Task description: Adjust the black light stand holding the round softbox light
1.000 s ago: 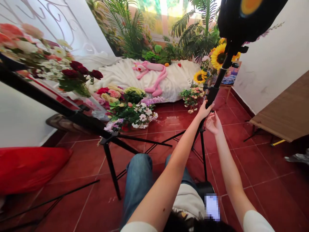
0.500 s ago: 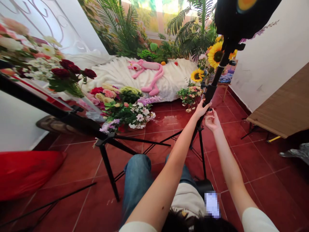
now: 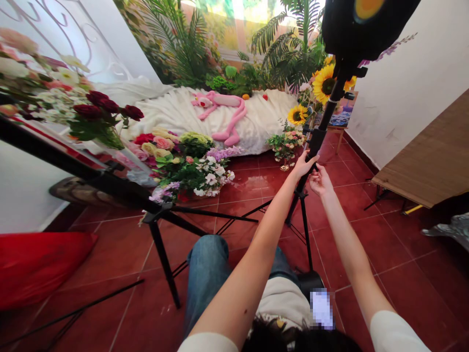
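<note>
A black light stand (image 3: pixel 321 120) rises at the right of the head view, with a big black lamp housing (image 3: pixel 361 36) at its top. My left hand (image 3: pixel 305 165) is closed around the stand's pole below a collar. Just to its right and slightly lower, my right hand (image 3: pixel 321 180) has its fingers curled and pinched at the side of the pole, where a small knob seems to be; the fingers mostly hide it. The stand's thin legs (image 3: pixel 307 225) spread over the floor below both hands.
Another black stand (image 3: pixel 120 183) slants across the left, its legs close to my knees. Flower bunches (image 3: pixel 205 168) and a white-draped bed with a pink plush toy (image 3: pixel 229 117) lie ahead. A brown board (image 3: pixel 425 156) leans at right; red cloth (image 3: pixel 40 266) lies at left.
The view has shifted slightly. Both hands stay at the same part of the pole, and the right fingers have turned a little at the knob.
</note>
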Available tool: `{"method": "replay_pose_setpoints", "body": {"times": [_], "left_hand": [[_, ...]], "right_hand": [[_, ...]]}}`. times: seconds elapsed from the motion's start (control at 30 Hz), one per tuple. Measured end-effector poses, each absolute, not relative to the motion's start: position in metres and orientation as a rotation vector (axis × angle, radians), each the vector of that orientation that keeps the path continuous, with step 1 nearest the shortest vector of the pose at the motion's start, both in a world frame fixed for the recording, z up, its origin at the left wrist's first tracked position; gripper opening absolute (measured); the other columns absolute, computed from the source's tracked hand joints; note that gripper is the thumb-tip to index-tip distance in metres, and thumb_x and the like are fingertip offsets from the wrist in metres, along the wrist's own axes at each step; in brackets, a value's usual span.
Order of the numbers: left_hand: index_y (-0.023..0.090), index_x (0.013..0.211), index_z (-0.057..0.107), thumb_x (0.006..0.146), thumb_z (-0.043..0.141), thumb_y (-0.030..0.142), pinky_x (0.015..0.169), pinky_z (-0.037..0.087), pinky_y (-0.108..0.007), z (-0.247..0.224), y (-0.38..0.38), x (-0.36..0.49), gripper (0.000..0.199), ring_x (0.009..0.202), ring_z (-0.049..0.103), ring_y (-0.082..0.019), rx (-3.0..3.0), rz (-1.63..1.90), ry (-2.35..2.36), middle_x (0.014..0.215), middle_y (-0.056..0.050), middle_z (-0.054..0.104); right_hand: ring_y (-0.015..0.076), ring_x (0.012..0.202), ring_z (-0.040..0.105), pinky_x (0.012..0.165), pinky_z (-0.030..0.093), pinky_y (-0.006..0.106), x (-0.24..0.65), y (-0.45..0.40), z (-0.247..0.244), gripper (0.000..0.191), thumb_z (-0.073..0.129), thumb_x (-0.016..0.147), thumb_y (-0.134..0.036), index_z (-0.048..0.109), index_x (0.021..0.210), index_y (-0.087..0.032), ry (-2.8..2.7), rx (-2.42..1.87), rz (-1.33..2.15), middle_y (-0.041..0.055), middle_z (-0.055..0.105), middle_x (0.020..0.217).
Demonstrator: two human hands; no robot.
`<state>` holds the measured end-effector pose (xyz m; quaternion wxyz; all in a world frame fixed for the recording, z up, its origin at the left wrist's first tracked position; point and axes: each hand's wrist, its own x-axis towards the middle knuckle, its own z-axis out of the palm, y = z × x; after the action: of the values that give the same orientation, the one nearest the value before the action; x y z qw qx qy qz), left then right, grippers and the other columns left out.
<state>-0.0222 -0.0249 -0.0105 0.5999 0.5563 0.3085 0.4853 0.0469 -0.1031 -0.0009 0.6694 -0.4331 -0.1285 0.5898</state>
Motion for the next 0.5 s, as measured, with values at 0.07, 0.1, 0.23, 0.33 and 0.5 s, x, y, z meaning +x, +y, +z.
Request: {"method": "replay_pose_setpoints", "body": {"times": [0.07, 0.1, 0.23, 0.33, 0.5], "left_hand": [[0.017, 0.101, 0.06, 0.076, 0.074, 0.034, 0.083, 0.047, -0.024, -0.011, -0.025, -0.023, 0.033, 0.081, 0.058, -0.01, 1.312, 1.137, 0.702, 0.089, 0.0, 0.064], [0.017, 0.101, 0.06, 0.076, 0.073, 0.035, 0.08, 0.047, -0.024, -0.011, -0.025, -0.023, 0.033, 0.078, 0.057, -0.01, 1.317, 1.136, 0.695, 0.088, 0.0, 0.064], [0.02, 0.103, 0.058, 0.078, 0.071, 0.039, 0.063, 0.046, -0.021, -0.012, -0.027, -0.023, 0.034, 0.064, 0.052, -0.007, 1.304, 1.09, 0.693, 0.077, 0.003, 0.059], [0.02, 0.101, 0.059, 0.078, 0.071, 0.039, 0.059, 0.044, -0.021, -0.013, -0.028, -0.022, 0.033, 0.06, 0.05, -0.007, 1.294, 1.097, 0.7, 0.073, 0.004, 0.056], [0.02, 0.1, 0.061, 0.077, 0.07, 0.036, 0.066, 0.047, -0.022, -0.014, -0.026, -0.021, 0.029, 0.064, 0.053, -0.007, 1.282, 1.118, 0.705, 0.076, 0.004, 0.059]], "right_hand": [[0.0053, 0.042, 0.038, 0.037, 0.033, 0.015, 0.046, -0.107, -0.004, 0.027, 0.068, 0.08, -0.026, 0.045, 0.067, -0.021, -0.613, -1.264, 0.95, -0.0076, 0.045, 0.052], [0.0072, 0.047, 0.043, 0.042, 0.035, 0.017, 0.048, -0.112, -0.006, 0.025, 0.067, 0.079, -0.025, 0.046, 0.067, -0.021, -0.808, -1.392, 0.714, -0.006, 0.048, 0.055], [0.0155, 0.072, 0.056, 0.061, 0.04, 0.025, 0.063, -0.131, -0.004, 0.008, 0.053, 0.084, -0.019, 0.058, 0.078, -0.02, -1.39, -1.689, -0.122, 0.0032, 0.061, 0.08], [0.0166, 0.074, 0.057, 0.064, 0.04, 0.027, 0.072, -0.138, 0.003, 0.017, 0.045, 0.087, -0.019, 0.062, 0.087, -0.021, -1.482, -1.712, -0.322, 0.005, 0.063, 0.087], [0.016, 0.072, 0.056, 0.068, 0.043, 0.028, 0.072, -0.138, 0.012, 0.013, 0.049, 0.086, -0.022, 0.061, 0.086, -0.02, -1.509, -1.655, -0.319, 0.0038, 0.061, 0.083]]}}
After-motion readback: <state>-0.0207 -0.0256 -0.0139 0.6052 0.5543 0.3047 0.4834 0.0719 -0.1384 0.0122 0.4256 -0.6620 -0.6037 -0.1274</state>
